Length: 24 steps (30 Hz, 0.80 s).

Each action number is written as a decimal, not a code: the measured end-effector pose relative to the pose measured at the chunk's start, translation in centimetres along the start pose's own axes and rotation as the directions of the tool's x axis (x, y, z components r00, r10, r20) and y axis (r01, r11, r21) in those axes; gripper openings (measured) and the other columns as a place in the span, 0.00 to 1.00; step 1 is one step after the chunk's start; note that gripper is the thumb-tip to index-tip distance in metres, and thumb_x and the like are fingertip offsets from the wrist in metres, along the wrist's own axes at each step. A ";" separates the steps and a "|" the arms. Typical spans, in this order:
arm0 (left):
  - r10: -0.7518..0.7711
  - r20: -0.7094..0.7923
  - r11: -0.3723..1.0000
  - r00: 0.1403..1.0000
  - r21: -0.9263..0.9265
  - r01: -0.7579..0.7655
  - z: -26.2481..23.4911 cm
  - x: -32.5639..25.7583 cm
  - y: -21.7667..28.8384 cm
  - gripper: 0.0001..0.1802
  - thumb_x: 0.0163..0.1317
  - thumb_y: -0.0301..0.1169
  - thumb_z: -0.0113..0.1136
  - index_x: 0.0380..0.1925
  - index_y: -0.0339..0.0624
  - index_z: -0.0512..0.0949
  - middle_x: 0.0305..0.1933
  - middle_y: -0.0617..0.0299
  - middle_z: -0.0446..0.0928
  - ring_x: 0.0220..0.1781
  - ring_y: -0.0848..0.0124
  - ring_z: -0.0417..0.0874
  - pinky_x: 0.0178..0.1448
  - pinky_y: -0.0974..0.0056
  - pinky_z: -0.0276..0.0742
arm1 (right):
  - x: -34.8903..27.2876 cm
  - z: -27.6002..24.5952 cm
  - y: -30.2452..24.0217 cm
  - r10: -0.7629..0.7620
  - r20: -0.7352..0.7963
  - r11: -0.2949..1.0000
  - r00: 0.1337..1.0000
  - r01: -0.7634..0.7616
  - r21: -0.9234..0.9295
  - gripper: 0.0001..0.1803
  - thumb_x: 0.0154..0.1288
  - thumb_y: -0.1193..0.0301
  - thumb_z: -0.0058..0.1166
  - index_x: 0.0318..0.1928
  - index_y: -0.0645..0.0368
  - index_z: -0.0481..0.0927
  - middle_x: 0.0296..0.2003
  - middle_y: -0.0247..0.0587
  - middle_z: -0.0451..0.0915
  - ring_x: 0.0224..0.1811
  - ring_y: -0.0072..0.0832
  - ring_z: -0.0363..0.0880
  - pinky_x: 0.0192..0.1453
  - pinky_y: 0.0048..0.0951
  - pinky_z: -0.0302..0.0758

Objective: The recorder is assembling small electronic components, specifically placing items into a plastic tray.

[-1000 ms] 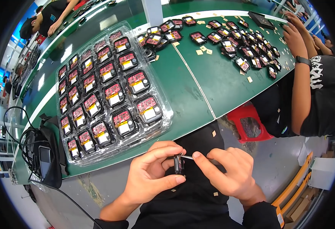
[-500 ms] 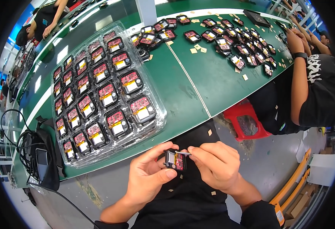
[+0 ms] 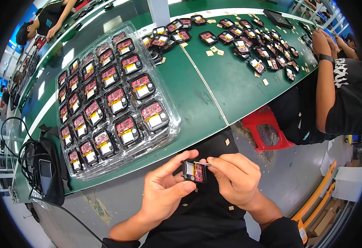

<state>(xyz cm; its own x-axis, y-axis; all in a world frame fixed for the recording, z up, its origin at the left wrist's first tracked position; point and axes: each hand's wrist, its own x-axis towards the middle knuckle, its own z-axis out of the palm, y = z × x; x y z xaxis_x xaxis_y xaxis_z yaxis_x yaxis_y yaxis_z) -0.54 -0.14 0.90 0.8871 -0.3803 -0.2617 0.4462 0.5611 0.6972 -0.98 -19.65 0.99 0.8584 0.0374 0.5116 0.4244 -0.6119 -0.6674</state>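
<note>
Over my lap, my left hand [image 3: 164,188] pinches a small black device housing [image 3: 200,173] by its edges, between thumb and fingers. Inside the housing a red circuit board, a yellow strip and a whitish block face up. My right hand [image 3: 239,177] is closed round slim metal tweezers [image 3: 203,163], whose tip reaches the upper part of the housing beside the yellow strip. Whether the tip touches or grips anything is too small to tell. Ahead on the left, a clear plastic tray [image 3: 170,103] carries rows of similar open housings.
Many loose housings [image 3: 243,45] and small tan squares [image 3: 210,53] lie on the green table [image 3: 197,99]. A black bag with cables [image 3: 51,165] hangs at the left edge. To the right, a co-worker [image 3: 346,95] sits by a red stool [image 3: 263,128].
Both hands have shifted slightly to the right with the housing and tweezers. The housing has turned a little, showing more of its red board. Both grips are kept.
</note>
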 end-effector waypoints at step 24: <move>0.151 0.015 0.984 0.988 0.097 -0.152 1.0 0.4 -1.1 0.34 0.61 0.10 0.67 0.69 0.29 0.71 0.78 0.41 0.63 0.72 0.51 0.75 0.68 0.55 0.83 | -1.0 0.0 -0.1 -0.050 0.006 0.977 0.999 0.050 -0.208 0.17 0.49 0.84 0.72 0.42 0.63 0.89 0.31 0.41 0.83 0.26 0.33 0.82 0.28 0.30 0.77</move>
<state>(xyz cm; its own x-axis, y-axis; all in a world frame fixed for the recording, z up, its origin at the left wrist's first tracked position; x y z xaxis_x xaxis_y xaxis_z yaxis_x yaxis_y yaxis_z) -0.75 -1.66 0.71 0.9425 -0.3021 -0.1428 0.2924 0.5387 0.7902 -1.91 -19.59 0.55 0.8377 0.0723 0.5414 0.3976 -0.7603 -0.5137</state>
